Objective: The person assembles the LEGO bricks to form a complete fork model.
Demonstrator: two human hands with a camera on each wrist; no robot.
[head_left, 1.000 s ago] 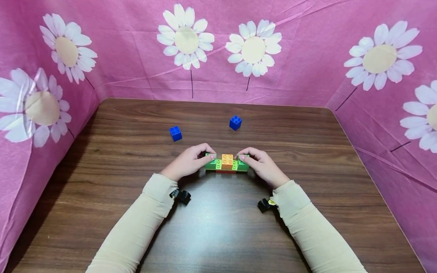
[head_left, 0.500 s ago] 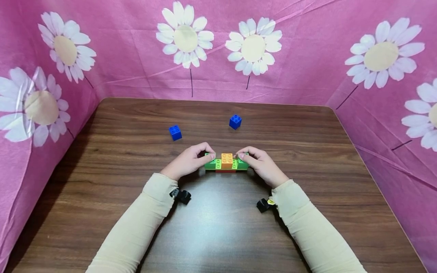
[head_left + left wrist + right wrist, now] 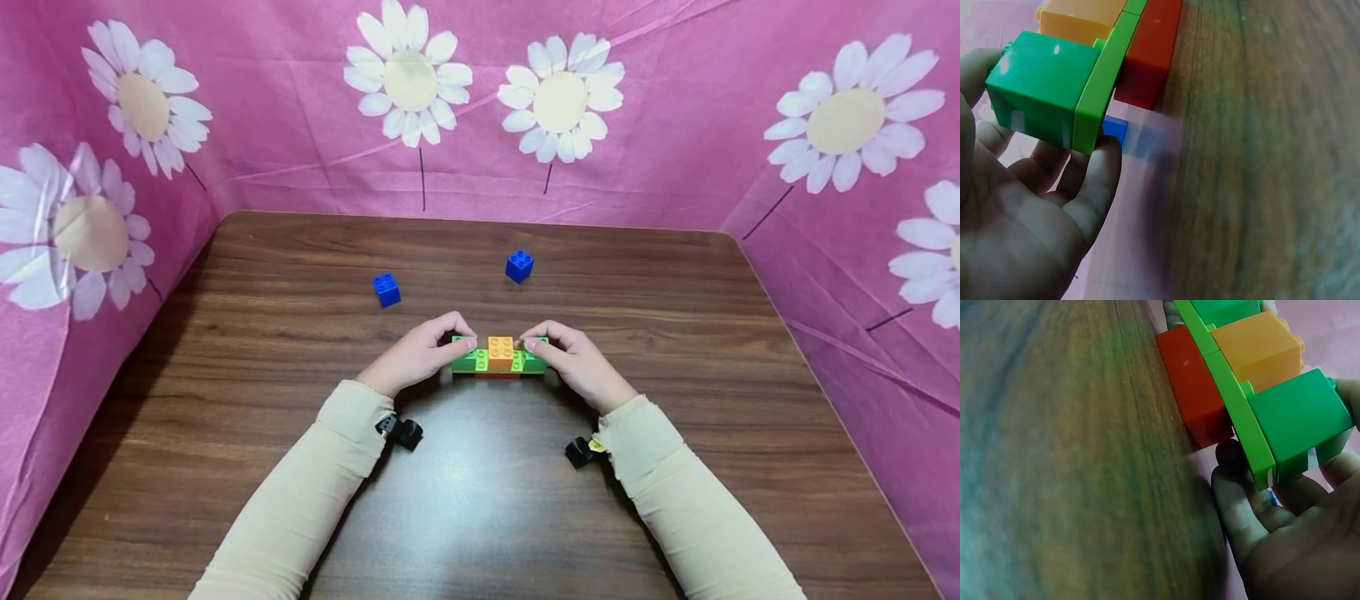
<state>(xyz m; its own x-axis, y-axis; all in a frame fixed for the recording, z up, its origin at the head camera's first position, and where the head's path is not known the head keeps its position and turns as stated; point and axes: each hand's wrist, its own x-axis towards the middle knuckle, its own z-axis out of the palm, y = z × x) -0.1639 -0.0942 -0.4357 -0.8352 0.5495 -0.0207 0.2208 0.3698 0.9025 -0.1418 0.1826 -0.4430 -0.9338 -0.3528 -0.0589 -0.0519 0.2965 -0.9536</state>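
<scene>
Between both hands stands a structure of toy building bricks. Its base is a red brick (image 3: 497, 376), topped by flat light-green pieces (image 3: 1238, 415). An orange brick (image 3: 500, 353) sits in the middle on top, with a green brick (image 3: 1041, 84) at the left end and another green brick (image 3: 1300, 415) at the right. My left hand (image 3: 415, 354) grips the left end, thumb on the green brick's top and fingers reaching behind and under the light-green piece. Mirroring this, my right hand (image 3: 587, 367) grips the right end. The red brick is close to or on the table; which, I cannot tell.
Two loose blue bricks lie beyond the hands, one blue brick (image 3: 387, 290) to the left and another blue brick (image 3: 519, 267) to the right. Pink cloth (image 3: 300, 125) with daisies borders the brown wooden table (image 3: 480, 517) at the back and sides.
</scene>
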